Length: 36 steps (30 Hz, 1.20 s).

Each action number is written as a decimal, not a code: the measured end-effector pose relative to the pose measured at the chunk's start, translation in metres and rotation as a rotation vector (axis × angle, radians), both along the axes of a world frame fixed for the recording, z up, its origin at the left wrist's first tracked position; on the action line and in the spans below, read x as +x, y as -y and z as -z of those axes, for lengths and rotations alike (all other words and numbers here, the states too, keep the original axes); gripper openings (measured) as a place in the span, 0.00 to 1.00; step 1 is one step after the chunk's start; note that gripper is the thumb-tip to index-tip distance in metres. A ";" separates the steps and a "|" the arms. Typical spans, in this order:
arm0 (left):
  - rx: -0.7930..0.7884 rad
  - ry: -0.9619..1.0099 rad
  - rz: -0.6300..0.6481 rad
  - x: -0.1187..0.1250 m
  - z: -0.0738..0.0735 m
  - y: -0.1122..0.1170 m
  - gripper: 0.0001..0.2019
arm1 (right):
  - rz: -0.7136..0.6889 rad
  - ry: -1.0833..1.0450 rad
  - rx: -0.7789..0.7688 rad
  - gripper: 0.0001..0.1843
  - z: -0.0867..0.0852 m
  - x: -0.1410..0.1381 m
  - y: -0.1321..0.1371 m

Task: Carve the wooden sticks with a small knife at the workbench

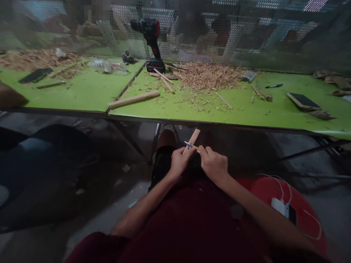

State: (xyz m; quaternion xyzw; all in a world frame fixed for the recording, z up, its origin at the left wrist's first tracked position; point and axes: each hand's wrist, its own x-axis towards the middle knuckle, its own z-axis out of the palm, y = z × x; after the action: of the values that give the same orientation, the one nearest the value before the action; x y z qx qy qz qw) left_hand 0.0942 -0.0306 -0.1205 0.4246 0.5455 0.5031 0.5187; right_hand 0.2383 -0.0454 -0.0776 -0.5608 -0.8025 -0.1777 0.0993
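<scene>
My left hand [179, 160] is closed around the lower part of a pale wooden stick [194, 136], which slants up and away from my lap. In my right hand [214, 162] is a small carving knife, its yellowish handle mostly covered by my fingers. The thin knife blade [188, 144] lies across the stick just above my left fingers. A small blue mark shows on the wood beside the blade. Both hands are close together in front of the table's edge.
On the green table [153, 111] stand a cordless drill [152, 44] and a heap of wood shavings [211, 75]. A thick wooden rod [134, 99], a phone [304, 101] and a pen [274, 86] lie there too. A red stool [263, 190] at right holds charging devices.
</scene>
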 end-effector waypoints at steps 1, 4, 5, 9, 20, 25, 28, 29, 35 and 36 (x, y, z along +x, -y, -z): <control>-0.003 0.001 0.004 0.000 0.001 0.000 0.26 | 0.008 0.008 0.002 0.22 0.001 -0.001 0.001; -0.015 0.005 0.009 0.001 0.006 -0.001 0.27 | 0.037 0.025 -0.006 0.22 0.004 -0.002 0.003; -0.021 0.006 0.007 0.001 0.008 -0.002 0.28 | 0.048 0.027 -0.011 0.22 0.005 -0.003 0.004; -0.059 0.020 -0.004 0.004 0.013 -0.002 0.29 | 0.085 0.030 -0.019 0.24 0.007 -0.004 0.005; 0.034 0.031 0.117 -0.004 0.007 0.001 0.25 | -0.113 0.039 -0.187 0.23 0.002 0.015 -0.014; 0.061 -0.020 0.074 -0.004 0.008 0.004 0.23 | -0.166 0.010 -0.230 0.23 0.005 0.020 -0.019; 0.061 -0.044 0.047 -0.001 0.010 0.005 0.23 | -0.107 0.011 -0.207 0.24 0.006 0.015 -0.016; 0.057 -0.049 0.039 -0.001 0.010 0.005 0.23 | -0.086 0.013 -0.201 0.25 0.005 0.013 -0.015; 0.027 -0.048 0.015 0.001 0.012 0.003 0.25 | -0.050 0.042 -0.197 0.25 0.003 0.007 -0.011; 0.024 -0.046 0.010 0.002 0.013 0.003 0.25 | -0.042 0.046 -0.193 0.26 0.003 0.007 -0.011</control>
State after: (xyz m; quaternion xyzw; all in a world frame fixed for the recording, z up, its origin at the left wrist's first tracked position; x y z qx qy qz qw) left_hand 0.0961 -0.0331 -0.1332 0.4450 0.5490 0.4970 0.5035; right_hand 0.2449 -0.0343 -0.0806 -0.5465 -0.8296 -0.1102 0.0300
